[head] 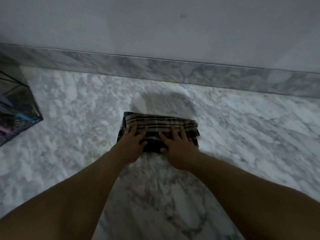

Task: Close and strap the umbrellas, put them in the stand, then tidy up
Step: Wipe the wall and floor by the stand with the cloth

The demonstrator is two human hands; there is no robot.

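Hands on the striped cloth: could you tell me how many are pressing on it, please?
2. The left hand lies flat on the left part of the striped cloth; the right hand lies flat on its right part. The cloth rests on the marble floor.

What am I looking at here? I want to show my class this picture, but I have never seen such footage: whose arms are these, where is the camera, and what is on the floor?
There is no machine here. The one picture comes from a wide-angle camera worn on a person's head, looking forward and down, so the two bare arms reaching in from the bottom are the wearer's own.

Both hands lie flat, fingers spread, on a folded striped cloth: the left hand on its left part, the right hand on its right part. Neither hand grips it; they press it against the marble floor.

Behind the cloth a marble skirting runs along the foot of a pale wall. At the left edge a dark wire-framed container stands on the floor, only partly in view; it may be the umbrella stand, but its contents are too blurred to tell.
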